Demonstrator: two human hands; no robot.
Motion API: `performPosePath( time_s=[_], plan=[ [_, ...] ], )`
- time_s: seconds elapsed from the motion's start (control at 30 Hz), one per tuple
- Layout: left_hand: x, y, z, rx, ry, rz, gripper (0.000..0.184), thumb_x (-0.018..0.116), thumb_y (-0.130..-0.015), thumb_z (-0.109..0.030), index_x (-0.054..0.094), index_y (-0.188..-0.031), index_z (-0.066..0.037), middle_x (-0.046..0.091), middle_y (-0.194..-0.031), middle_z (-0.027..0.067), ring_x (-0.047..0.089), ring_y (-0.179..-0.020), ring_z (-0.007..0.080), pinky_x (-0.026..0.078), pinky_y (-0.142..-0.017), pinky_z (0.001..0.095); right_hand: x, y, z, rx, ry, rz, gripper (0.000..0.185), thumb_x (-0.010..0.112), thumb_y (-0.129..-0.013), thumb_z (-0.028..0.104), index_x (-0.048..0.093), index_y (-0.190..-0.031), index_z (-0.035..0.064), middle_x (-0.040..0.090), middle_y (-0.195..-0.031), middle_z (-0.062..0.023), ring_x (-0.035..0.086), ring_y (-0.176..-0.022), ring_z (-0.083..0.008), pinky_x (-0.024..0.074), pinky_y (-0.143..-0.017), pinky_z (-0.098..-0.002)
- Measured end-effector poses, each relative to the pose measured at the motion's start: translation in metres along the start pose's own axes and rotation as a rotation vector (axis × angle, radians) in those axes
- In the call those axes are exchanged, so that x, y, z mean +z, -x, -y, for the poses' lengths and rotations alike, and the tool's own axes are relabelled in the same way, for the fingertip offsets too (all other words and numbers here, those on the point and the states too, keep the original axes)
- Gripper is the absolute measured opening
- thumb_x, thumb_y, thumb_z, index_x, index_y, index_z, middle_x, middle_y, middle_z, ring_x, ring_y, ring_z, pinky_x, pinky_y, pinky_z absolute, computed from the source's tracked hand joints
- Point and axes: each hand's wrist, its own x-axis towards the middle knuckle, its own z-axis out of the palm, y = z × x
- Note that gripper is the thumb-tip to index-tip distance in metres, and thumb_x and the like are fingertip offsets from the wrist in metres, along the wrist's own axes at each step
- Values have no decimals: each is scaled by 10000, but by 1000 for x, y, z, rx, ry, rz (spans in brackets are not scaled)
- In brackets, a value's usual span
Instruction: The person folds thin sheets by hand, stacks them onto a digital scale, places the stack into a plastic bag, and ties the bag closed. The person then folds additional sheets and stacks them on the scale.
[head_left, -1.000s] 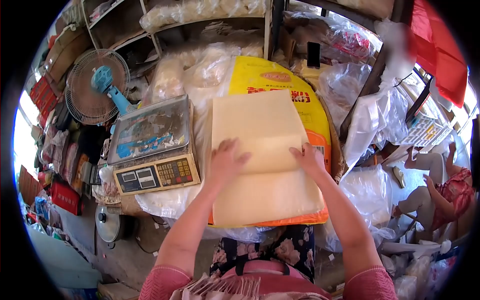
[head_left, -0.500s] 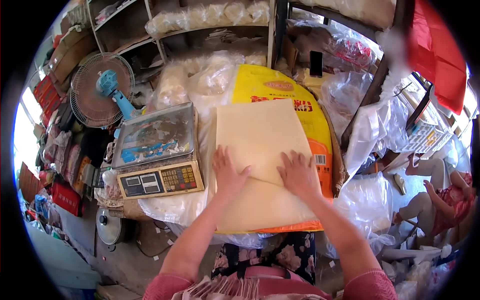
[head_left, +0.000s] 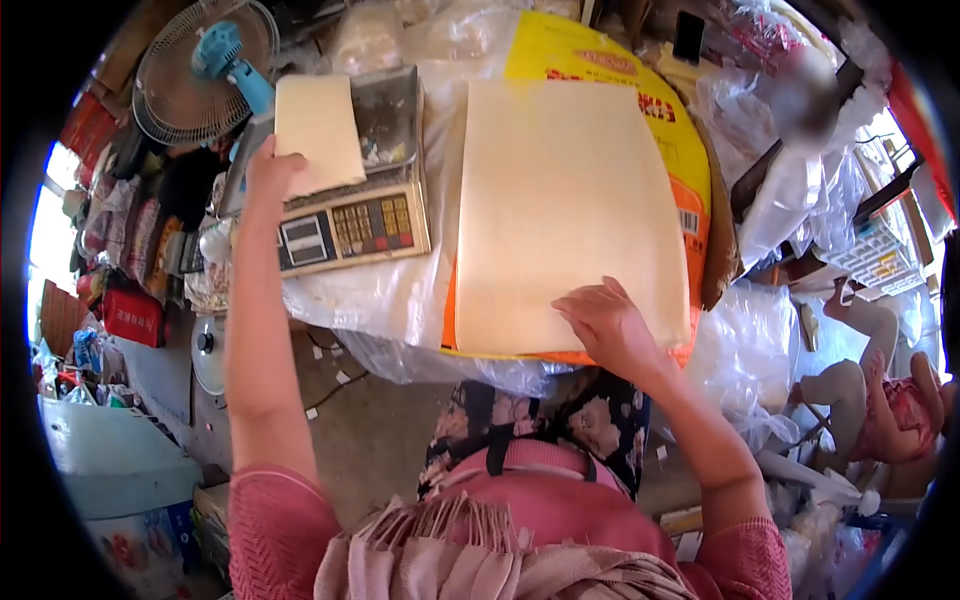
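Observation:
My left hand (head_left: 272, 178) grips the lower left edge of a folded cream sheet (head_left: 320, 135), thumb on top, at the digital scale (head_left: 345, 235). This piece covers much of the metal pan; whether it rests there or hovers just above, I cannot tell. A large, smooth cream sheet (head_left: 565, 200) lies flat on a yellow and orange printed sack (head_left: 690, 130). Over its lower right part is my right hand (head_left: 615, 325), fingers loosely bent and apart, holding nothing.
A blue fan (head_left: 215, 60) stands behind the scale at left. Clear plastic bags (head_left: 745, 370) hang at the table's right side. A dark phone (head_left: 688, 38) is at the back. Another person (head_left: 880, 395) sits at far right.
Both hands were on the cream sheet. My left hand has moved left to the scale with a folded piece; my right has come down and nearer. The view has tilted down.

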Motion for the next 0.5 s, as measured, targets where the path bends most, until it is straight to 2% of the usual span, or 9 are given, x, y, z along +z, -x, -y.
performPosePath(
  time_s=[0.1, 0.13, 0.23, 0.33, 0.43, 0.5],
  plan=[
    [19, -11, 23, 40, -980, -220, 530, 520, -810, -170, 444, -1314, -27, 426, -1386, 186, 455, -1247, 254, 396, -976, 470, 16, -5, 11, -101, 58, 53, 158, 642, -813, 112, 654, -967, 82, 630, -911, -51, 603, -948, -226, 372, -991, -513],
    [21, -8, 21, -86, -971, 82, 574, 477, -823, -258, 412, -1355, -54, 262, -1490, 176, 239, -1380, 296, 247, -1080, 505, 22, -8, 15, -146, 87, 68, 156, 648, -808, 121, 655, -960, 91, 625, -894, -42, 602, -946, -214, 367, -998, -517],
    [29, 4, 17, 18, -881, -111, 580, 489, -814, -221, 402, -1363, -53, 311, -1464, 175, 254, -1368, 350, 223, -1092, 515, 35, -19, 25, -247, 163, 112, 159, 665, -791, 158, 647, -940, 105, 590, -837, -27, 590, -909, -201, 349, -1016, -537],
    [29, 21, 13, 299, -860, -375, 579, 520, -799, -154, 405, -1357, -49, 338, -1441, 177, 243, -1366, 378, 221, -1101, 487, 42, -29, 33, -321, 251, 152, 157, 672, -777, 165, 623, -907, 92, 571, -824, -39, 577, -878, -219, 339, -1019, -547],
    [49, 71, -15, 582, -665, -442, 567, 545, -779, -62, 429, -1334, -41, 366, -1416, 179, 257, -1362, 370, 236, -1104, 459, 48, -30, 37, -339, 316, 178, 163, 681, -761, 178, 597, -868, 87, 554, -806, -45, 566, -865, -223, 328, -1023, -553],
    [68, 110, -30, 627, -542, -380, 566, 557, -765, -28, 444, -1320, -39, 377, -1408, 176, 279, -1351, 369, 248, -1102, 446, 46, -32, 40, -324, 273, 152, 165, 680, -757, 189, 581, -842, 89, 546, -799, -48, 562, -870, -221, 321, -1028, -554]
  ],
)
